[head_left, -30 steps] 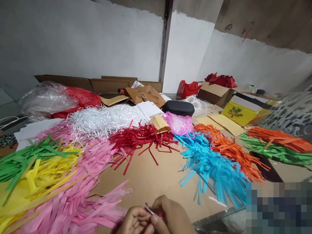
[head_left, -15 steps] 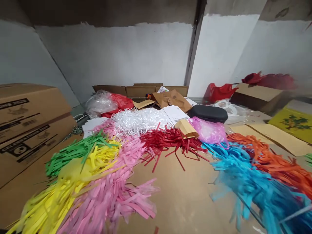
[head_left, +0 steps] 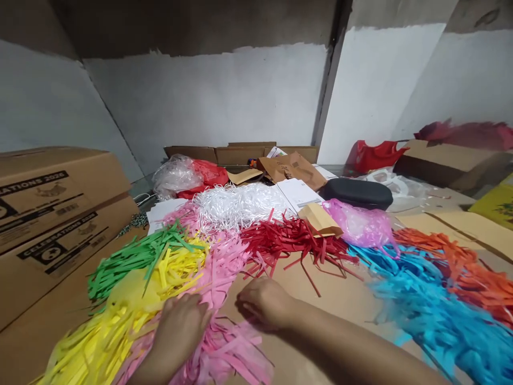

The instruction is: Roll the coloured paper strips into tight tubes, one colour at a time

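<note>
The fingertips of the left hand (head_left: pixel 182 318), over pink strips (head_left: pixel 228 259), and the right hand (head_left: pixel 266 302) are hidden, leaving any grip unclear. Blue strips (head_left: pixel 433 305) blur right of the right hand; the frame crops a yellow box (head_left: pixel 496 206) beyond and cartons (head_left: pixel 44 230) left of the left hand.

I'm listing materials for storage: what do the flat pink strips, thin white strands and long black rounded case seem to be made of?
Flat pink strips: probably matte tissue paper or thin fabric, as they look limp and slightly see-through.
Thin white strands: likely glossy plastic, given their bright glints.
Long black rounded case: dull, smooth, moulded-looking; fabric-covered or plastic, I can't tell.
</note>
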Action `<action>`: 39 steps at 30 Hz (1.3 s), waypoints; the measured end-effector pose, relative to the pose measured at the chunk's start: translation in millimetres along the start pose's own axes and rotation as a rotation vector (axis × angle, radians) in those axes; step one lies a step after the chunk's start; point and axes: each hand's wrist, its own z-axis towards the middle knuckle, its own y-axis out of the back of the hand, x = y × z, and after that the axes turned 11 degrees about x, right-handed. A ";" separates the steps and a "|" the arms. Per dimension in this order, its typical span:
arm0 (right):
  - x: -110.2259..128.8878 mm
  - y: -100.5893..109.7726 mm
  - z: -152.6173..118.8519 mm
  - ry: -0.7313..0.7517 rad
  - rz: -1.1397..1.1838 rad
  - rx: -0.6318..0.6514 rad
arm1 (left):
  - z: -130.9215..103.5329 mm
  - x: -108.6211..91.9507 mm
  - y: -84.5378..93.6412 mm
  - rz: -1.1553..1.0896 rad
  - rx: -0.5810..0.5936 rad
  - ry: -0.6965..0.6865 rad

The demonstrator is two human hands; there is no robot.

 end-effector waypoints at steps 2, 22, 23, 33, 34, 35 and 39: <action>-8.6 -14.3 27.9 0.064 -0.091 0.064 | -7.3 22.8 4.5 0.140 -0.010 0.058; -16.1 17.4 76.8 0.009 -0.380 0.091 | 29.3 -17.8 -13.3 0.411 -0.617 -0.299; -12.3 20.9 75.7 -0.017 -0.381 0.074 | 34.5 -19.6 -9.5 0.414 -0.604 -0.270; 25.7 -5.5 57.3 -0.202 -0.323 -0.023 | 43.7 1.9 32.2 0.351 -0.487 0.046; 28.5 -13.2 57.3 -0.152 -0.326 0.022 | 46.0 7.4 48.4 0.334 -0.495 0.066; 31.4 -21.8 59.0 -0.100 -0.336 0.089 | 49.9 9.5 66.3 0.320 -0.509 0.080; 42.4 -49.7 71.7 -0.033 -0.331 0.284 | 76.5 -32.1 115.2 0.353 -0.813 0.176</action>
